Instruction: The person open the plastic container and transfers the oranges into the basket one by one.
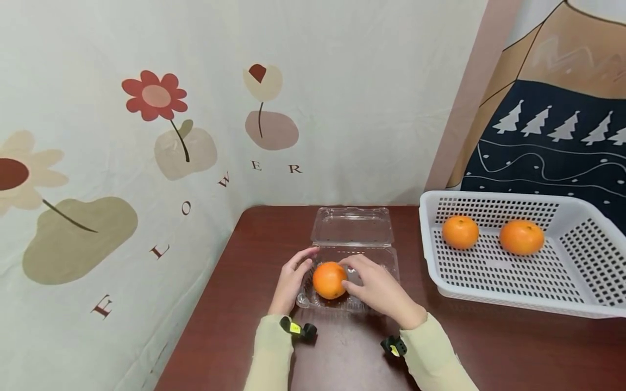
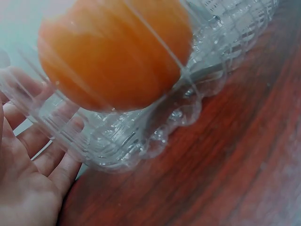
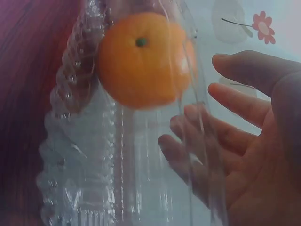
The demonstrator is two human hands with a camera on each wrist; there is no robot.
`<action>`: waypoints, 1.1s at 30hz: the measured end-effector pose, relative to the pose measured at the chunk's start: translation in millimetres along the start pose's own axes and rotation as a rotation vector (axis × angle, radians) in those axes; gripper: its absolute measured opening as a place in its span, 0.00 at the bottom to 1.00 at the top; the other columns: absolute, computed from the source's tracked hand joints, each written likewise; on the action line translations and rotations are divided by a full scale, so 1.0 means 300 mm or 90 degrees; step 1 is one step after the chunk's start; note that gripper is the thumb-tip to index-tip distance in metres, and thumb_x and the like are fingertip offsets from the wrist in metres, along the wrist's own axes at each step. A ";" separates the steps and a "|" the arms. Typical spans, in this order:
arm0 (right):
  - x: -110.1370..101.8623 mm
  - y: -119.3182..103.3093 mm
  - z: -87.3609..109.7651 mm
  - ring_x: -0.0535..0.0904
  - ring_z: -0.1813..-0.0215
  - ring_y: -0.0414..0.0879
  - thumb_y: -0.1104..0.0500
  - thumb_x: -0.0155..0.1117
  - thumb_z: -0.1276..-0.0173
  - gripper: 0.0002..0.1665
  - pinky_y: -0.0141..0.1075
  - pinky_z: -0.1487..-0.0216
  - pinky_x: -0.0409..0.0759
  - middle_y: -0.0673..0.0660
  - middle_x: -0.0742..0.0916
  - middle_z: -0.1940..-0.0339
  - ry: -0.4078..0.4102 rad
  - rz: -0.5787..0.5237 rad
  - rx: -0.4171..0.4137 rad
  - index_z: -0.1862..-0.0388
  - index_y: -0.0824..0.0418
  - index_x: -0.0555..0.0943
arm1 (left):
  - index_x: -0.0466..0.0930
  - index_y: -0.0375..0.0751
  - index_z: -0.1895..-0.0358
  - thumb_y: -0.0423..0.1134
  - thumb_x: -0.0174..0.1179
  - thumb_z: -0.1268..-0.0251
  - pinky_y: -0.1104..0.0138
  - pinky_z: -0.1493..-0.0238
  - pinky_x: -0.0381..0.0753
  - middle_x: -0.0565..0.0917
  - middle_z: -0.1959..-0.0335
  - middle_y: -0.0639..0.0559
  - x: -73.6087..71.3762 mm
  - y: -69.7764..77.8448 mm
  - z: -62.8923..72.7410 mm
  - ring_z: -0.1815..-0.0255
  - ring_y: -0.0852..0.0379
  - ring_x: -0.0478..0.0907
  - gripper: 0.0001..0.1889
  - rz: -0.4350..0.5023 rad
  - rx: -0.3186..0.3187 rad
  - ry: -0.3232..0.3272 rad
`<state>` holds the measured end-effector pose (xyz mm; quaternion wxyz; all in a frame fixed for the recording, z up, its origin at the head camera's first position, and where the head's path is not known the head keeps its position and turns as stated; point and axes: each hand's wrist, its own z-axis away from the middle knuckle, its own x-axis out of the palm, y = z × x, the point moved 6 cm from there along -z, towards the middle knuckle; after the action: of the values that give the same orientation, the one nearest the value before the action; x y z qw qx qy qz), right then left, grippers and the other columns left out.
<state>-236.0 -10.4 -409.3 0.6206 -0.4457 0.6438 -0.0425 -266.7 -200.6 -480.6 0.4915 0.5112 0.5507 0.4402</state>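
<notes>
An orange (image 1: 330,281) sits in the left part of a clear plastic clamshell box (image 1: 379,304), whose lid (image 1: 352,227) is folded back. My left hand (image 1: 292,279) is at the box's left side; in the left wrist view its fingers (image 2: 44,162) lie loosely along the outside of the transparent wall. Over the box, just right of the orange, is my right hand (image 1: 376,285), thumb and fingers spread. The right wrist view shows a gap between those fingers (image 3: 235,101) and the orange (image 3: 146,61), whose green stem end faces that camera.
To the right, a white perforated plastic basket (image 1: 494,301) holds two oranges, one left (image 1: 461,232) and one right (image 1: 521,237). The dark red wooden table (image 1: 220,320) meets a fabric-covered wall (image 1: 367,136) at the back. Each wrist wears a black strap.
</notes>
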 end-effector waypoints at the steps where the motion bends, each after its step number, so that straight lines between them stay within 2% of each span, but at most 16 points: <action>1: 0.006 -0.004 -0.003 0.74 0.50 0.44 0.49 0.63 0.43 0.23 0.40 0.51 0.73 0.45 0.76 0.49 -0.001 0.007 -0.005 0.47 0.51 0.74 | 0.75 0.50 0.47 0.38 0.49 0.34 0.64 0.43 0.67 0.75 0.46 0.50 0.000 -0.001 0.001 0.45 0.57 0.70 0.15 -0.001 -0.005 0.002; 8: 0.052 -0.022 -0.019 0.70 0.44 0.45 0.49 0.62 0.43 0.27 0.43 0.44 0.68 0.51 0.74 0.44 -0.014 0.043 -0.025 0.44 0.53 0.73 | 0.75 0.54 0.47 0.43 0.50 0.35 0.63 0.43 0.67 0.76 0.47 0.56 0.002 -0.003 0.003 0.46 0.59 0.70 0.14 0.009 -0.024 0.003; 14: 0.065 -0.024 -0.027 0.69 0.43 0.46 0.49 0.62 0.43 0.28 0.43 0.45 0.69 0.51 0.73 0.43 -0.011 0.044 -0.019 0.43 0.52 0.72 | 0.75 0.54 0.47 0.44 0.50 0.35 0.65 0.45 0.69 0.75 0.47 0.56 0.006 -0.006 0.002 0.46 0.58 0.70 0.14 0.024 -0.031 -0.001; 25: 0.100 -0.030 -0.048 0.70 0.44 0.51 0.51 0.66 0.48 0.36 0.45 0.48 0.71 0.56 0.70 0.41 -0.004 0.058 -0.013 0.39 0.52 0.68 | 0.74 0.49 0.45 0.42 0.49 0.34 0.65 0.45 0.69 0.74 0.45 0.53 0.003 -0.010 -0.001 0.44 0.56 0.70 0.16 0.029 -0.015 -0.013; 30: 0.120 -0.028 -0.052 0.71 0.46 0.54 0.51 0.66 0.48 0.38 0.47 0.50 0.72 0.58 0.69 0.40 0.003 0.043 0.003 0.37 0.52 0.65 | 0.74 0.50 0.46 0.40 0.49 0.34 0.64 0.46 0.70 0.75 0.46 0.55 0.003 -0.008 -0.001 0.46 0.57 0.70 0.15 0.034 -0.014 -0.010; 33: 0.139 -0.026 -0.052 0.72 0.47 0.53 0.51 0.66 0.47 0.40 0.46 0.50 0.73 0.58 0.69 0.40 -0.004 0.029 0.016 0.36 0.53 0.63 | 0.74 0.48 0.45 0.39 0.49 0.34 0.66 0.46 0.70 0.74 0.45 0.52 0.006 0.005 0.001 0.45 0.56 0.70 0.15 0.038 -0.020 -0.014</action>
<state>-237.9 -49.0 -432.9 0.6288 -0.4231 0.6514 -0.0350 -266.3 -198.6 -479.5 0.4923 0.5245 0.5228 0.4573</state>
